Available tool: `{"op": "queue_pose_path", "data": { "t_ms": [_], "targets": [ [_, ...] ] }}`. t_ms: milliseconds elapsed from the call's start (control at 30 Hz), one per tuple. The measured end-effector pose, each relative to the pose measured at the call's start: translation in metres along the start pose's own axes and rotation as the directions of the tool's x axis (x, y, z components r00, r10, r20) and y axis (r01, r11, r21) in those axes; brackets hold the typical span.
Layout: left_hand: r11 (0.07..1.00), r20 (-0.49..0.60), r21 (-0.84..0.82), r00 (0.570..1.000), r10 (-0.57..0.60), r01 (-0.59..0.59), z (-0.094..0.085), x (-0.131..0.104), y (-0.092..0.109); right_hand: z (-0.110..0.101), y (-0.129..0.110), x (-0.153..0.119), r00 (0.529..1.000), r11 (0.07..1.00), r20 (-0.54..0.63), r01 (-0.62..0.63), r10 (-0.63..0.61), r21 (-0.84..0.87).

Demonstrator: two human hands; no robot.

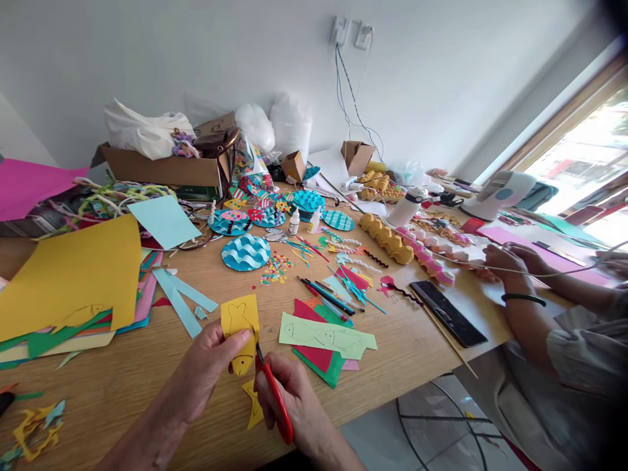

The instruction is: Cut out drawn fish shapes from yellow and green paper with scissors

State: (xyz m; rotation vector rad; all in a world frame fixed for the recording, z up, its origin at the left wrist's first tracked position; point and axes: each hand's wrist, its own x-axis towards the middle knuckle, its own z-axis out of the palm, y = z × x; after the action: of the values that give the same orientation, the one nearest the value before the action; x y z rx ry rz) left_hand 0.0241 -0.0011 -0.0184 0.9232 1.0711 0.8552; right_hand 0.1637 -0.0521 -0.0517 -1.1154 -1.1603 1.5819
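My left hand (216, 356) pinches a piece of yellow paper (239, 314) between thumb and fingers. A fish is drawn on it in dark line, and its lower end is trimmed round the head. Red-handled scissors (275, 396) are gripped in my right hand (297, 399), their blades at the right edge of the yellow paper. Below the paper, partly hidden by my right hand, lies another yellow paper piece (253, 407). To the right sits a light green strip (326, 335) with fish drawn on it, over red and green paper.
Pencils (328, 297) and a dark phone-like slab (447, 314) lie to the right. Blue wavy discs (245, 252), confetti (277, 268) and glue bottles (294, 222) stand farther back. Coloured sheets (73, 281) pile at left. A co-worker's hands (510, 265) work at the right.
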Motion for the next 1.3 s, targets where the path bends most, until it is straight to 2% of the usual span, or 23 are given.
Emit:
{"op": "queue_pose_path", "data": {
  "t_ms": [633,933,1300],
  "targets": [
    [1.0,-0.024,0.002,1.0,-0.002,0.002,-0.0011,-0.0008,0.0003,-0.0004,-0.0015,-0.0025,0.999,0.997,-0.042,-0.01,0.007,-0.078],
    [0.998,-0.052,0.027,0.997,0.055,-0.053,-0.0035,-0.0007,-0.0025,0.0001,-0.0014,-0.0026,0.999,0.994,-0.047,-0.014,0.009,-0.109],
    [0.999,0.018,0.033,0.999,0.03,-0.031,-0.0041,-0.0014,-0.0028,0.0001,-0.0056,-0.0024,0.999,0.997,-0.024,-0.035,0.034,-0.073]
  ]
}}
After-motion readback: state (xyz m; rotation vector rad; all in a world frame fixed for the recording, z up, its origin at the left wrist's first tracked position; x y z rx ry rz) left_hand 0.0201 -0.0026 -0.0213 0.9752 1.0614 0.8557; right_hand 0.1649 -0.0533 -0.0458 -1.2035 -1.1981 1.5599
